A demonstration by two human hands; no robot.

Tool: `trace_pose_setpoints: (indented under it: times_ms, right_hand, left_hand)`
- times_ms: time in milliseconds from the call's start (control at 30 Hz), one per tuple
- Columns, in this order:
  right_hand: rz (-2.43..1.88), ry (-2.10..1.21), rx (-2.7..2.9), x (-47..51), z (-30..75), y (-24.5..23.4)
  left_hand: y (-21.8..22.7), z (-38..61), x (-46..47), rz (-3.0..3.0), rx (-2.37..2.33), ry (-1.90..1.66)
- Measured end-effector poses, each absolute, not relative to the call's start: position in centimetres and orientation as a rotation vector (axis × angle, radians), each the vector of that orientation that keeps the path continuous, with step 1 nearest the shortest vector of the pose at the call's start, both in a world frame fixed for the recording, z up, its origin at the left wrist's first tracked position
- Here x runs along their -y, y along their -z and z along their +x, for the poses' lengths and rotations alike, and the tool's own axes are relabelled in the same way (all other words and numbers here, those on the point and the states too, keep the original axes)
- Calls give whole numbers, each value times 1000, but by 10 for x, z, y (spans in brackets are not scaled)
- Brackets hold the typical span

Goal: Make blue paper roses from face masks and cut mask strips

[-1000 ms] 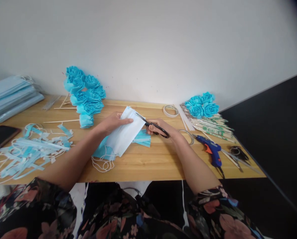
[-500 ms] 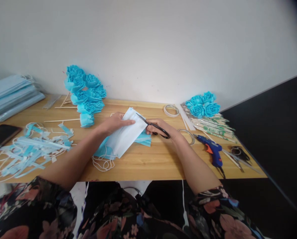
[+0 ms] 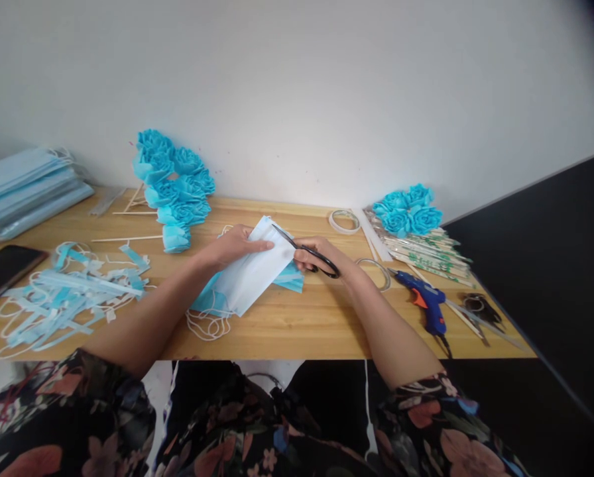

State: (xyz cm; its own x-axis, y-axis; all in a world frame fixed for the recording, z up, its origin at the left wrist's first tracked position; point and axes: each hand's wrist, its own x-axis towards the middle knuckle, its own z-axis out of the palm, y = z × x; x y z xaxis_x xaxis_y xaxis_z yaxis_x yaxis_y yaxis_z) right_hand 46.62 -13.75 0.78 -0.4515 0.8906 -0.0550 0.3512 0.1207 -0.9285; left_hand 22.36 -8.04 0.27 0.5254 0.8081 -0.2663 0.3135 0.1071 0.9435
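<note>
My left hand (image 3: 235,246) grips a face mask (image 3: 250,278), its white side facing me and the thumb pressed on top. In my right hand (image 3: 319,252) are black-handled scissors (image 3: 329,265), whose blades lie along the mask's upper right edge. More blue mask material (image 3: 290,277) shows under the white sheet, on the wooden table (image 3: 297,324). White ear loops (image 3: 207,326) spill out at its lower left corner. The fingertips of my left hand are hidden behind the mask.
To the left lie cut mask strips (image 3: 73,291), a phone (image 3: 8,271) and stacked masks (image 3: 28,192). Blue fabric flowers (image 3: 172,185) stand at the back left, others (image 3: 407,211) on wrapped sticks (image 3: 429,252) at the right. Tape rolls (image 3: 344,222) and a glue gun (image 3: 429,301) are rightward.
The view has shifted very slightly. My hands, the mask and the scissors keep nearly the same pose, with no other clear difference.
</note>
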Motion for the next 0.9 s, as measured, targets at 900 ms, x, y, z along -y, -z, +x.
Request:
trace_pose_setpoints:
  times_ms: [900]
  right_hand:
    - [-1292,-1312,1786,136,463,-9]
  left_hand:
    - [-3,224,79,1446,-1004,-505]
